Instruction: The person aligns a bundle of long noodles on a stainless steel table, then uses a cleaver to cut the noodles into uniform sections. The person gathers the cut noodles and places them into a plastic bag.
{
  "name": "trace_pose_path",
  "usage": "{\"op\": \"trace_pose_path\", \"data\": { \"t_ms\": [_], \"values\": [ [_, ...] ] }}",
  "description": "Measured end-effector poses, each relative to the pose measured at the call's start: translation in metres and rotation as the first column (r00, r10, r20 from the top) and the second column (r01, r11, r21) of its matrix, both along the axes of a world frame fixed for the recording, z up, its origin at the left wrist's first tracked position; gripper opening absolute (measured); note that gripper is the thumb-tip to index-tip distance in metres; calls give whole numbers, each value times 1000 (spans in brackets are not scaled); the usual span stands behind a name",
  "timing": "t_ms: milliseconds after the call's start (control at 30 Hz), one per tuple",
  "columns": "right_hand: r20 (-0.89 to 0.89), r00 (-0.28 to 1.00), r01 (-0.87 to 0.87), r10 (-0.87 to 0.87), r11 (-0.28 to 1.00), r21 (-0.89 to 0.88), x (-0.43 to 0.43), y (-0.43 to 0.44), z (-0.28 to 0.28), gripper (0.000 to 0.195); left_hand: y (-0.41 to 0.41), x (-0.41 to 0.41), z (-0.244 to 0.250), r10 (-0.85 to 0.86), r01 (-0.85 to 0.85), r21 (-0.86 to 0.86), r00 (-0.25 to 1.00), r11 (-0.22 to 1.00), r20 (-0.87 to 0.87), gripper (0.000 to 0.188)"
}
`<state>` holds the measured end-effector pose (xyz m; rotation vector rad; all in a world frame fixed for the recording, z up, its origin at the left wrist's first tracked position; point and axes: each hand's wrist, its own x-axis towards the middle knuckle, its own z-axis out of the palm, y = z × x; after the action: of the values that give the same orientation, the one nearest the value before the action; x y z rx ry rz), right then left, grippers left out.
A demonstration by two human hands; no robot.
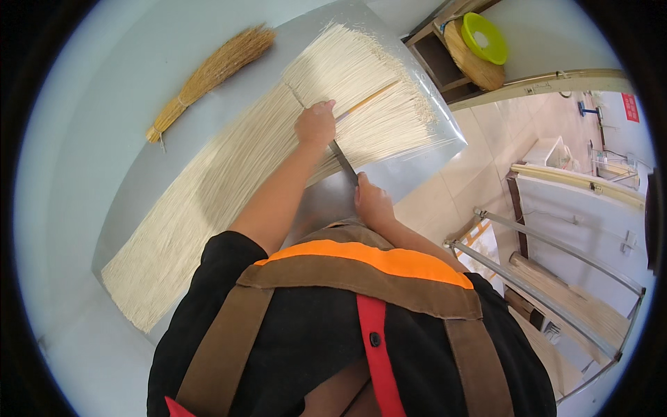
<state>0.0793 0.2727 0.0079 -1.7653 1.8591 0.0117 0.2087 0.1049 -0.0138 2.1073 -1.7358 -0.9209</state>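
Long, thin dried noodles (208, 172) lie spread in a wide band over a metal-topped table (333, 200). A long dark blade (344, 160) crosses the band, and a thin cut line runs on from it past my left hand. My left hand (316, 123) presses on the blade's middle or back, its fingers partly hidden from above. At the near edge of the noodles, my right hand (373, 200) is closed around the blade's near end; the handle is hidden in it. A narrow yellowish stick (367, 101) rests on the shorter noodles, right of my left hand.
A straw hand broom (208, 78) lies beyond the noodles near the wall. At the upper right, a green plastic basin (484, 39) and a round wooden board (471, 57) rest on a wooden stand. A metal-tube rack (552, 297) stands to the right, by more noodles.
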Motion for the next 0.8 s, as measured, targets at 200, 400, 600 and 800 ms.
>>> {"op": "trace_pose_path", "data": {
  "t_ms": [200, 400, 600, 800],
  "values": [
    [-18, 996, -90, 90, 996, -27, -3, -12, 14, 19, -28, 17, -52, -183, 182, 18, 980, 983, 73, 48],
    [65, 989, -116, 131, 974, -193, -32, -4, 14, 19, -24, 24, 3, 370, -289, 236, 792, 928, -486, 60],
    [183, 982, 110, -40, 914, -390, -110, 32, 41, 26, 9, 57, 9, 48, -123, -379, 978, 917, -202, 38],
    [121, 973, 220, -198, 954, -206, -214, 75, 54, 25, 23, 14, 3, -129, 155, -370, 987, 916, 96, 12]
  ]
}}
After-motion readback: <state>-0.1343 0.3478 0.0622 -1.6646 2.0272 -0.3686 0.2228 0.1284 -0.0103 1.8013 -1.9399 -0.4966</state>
